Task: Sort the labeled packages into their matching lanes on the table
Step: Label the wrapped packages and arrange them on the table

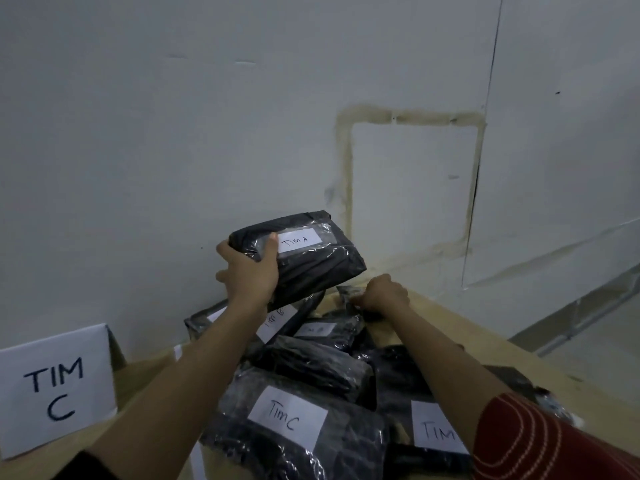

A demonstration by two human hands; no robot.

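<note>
My left hand grips a black plastic-wrapped package labelled "TIM A", lifted above the pile near the wall. My right hand has its fingers curled on the edge of another black package at the far end of the pile. Several more black packages lie heaped on the wooden table: one labelled "TIM C" in front, one labelled "TIM" partly hidden under my right arm, and two "TIM B" ones further back.
A folded white sign reading "TIM C" stands on the table at the left. A white wall runs close behind the pile. The table's right edge slants down to the right, with floor beyond.
</note>
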